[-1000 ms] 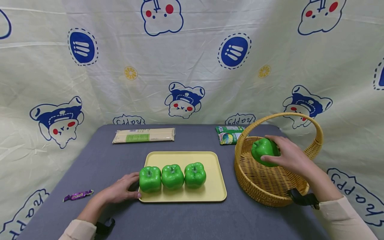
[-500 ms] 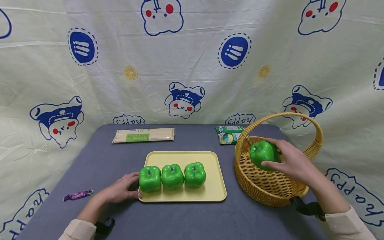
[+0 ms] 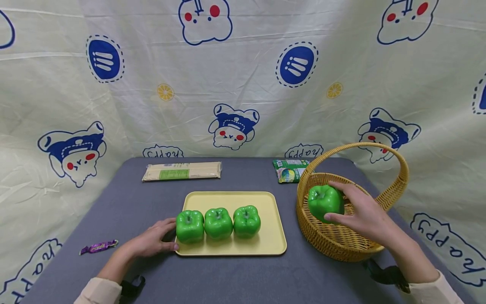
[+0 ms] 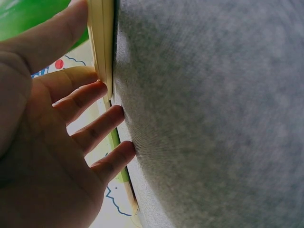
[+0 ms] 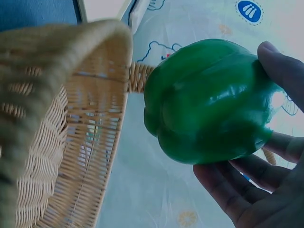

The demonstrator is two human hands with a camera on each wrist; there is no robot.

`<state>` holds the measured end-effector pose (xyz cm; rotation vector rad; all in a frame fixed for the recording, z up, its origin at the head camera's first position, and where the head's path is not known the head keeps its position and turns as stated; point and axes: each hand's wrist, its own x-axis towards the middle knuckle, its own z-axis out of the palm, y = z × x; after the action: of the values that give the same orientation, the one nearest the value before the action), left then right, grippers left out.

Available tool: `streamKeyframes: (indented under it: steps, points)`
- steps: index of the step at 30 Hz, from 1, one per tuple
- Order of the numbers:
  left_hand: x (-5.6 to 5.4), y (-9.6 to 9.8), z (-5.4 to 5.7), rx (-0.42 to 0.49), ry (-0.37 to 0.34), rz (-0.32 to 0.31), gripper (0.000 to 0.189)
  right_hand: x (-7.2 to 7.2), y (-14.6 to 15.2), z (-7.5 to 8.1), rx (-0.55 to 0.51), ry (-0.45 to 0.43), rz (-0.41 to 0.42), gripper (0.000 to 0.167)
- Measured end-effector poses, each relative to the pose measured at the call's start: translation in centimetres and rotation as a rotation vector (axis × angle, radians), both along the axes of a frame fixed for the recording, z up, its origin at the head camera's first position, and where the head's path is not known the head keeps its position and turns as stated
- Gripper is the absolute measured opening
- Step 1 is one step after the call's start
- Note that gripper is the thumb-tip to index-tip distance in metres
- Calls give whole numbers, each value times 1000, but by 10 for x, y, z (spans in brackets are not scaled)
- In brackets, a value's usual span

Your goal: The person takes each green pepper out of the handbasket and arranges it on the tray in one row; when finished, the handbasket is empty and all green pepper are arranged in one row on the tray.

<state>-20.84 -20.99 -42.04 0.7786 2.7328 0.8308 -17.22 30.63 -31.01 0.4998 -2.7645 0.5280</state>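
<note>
My right hand [image 3: 362, 213] holds a glossy green bell pepper [image 3: 322, 203] between thumb and fingers over the wicker basket [image 3: 328, 249]. In the right wrist view, the bell pepper [image 5: 209, 102] is above the basket's rim, with the thumb on one side and the fingers on the other. Three more green bell peppers stand in a row on a pale yellow tray [image 3: 265, 211]. At the tray's left edge rests my left hand [image 3: 149, 240], beside the leftmost bell pepper [image 3: 190, 227]. Its extended fingers touch the tray's rim [image 4: 102, 47] in the left wrist view.
A long beige packet with a green label [image 3: 182, 172] lies at the back left of the grey table [image 3: 243, 274]. Behind the basket is a green packet [image 3: 290, 170]. A purple wrapped candy [image 3: 98, 247] lies at the left. The basket's tall handle [image 3: 402, 181] arches over it.
My right hand has shifted slightly left and down over the basket, carrying the bell pepper. The left hand, the tray and its bell peppers have stayed in place.
</note>
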Motion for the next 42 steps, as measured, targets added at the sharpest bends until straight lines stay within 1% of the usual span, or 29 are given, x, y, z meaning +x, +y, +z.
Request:
streamKeyframes:
  steps: [2, 7, 18, 27, 30, 34, 39, 42]
  points:
    - [0, 0, 0, 0, 3, -2, 71, 1, -3, -3, 2, 24, 15, 81]
    - [0, -1, -1, 3, 4, -7, 71, 1, -10, -9, -3, 42, 47, 80]
    - [0, 0, 0, 4, -7, 3, 71, -3, -30, -22, -68, 35, 113, 77]
    - [1, 0, 1, 2, -1, 1, 71, -10, -47, -37, -88, 65, 149, 77]
    - [0, 0, 0, 0, -3, 0, 72, -12, -53, -42, -113, 38, 158, 78]
    - [0, 0, 1, 2, -18, 3, 72, -14, -61, -48, -149, -33, 155, 81]
    - [0, 0, 2, 7, -27, 4, 72, -17, -71, -56, -151, -90, 142, 84]
    - [0, 0, 2, 8, -24, 2, 72, -19, -75, -60, -124, -88, 135, 83]
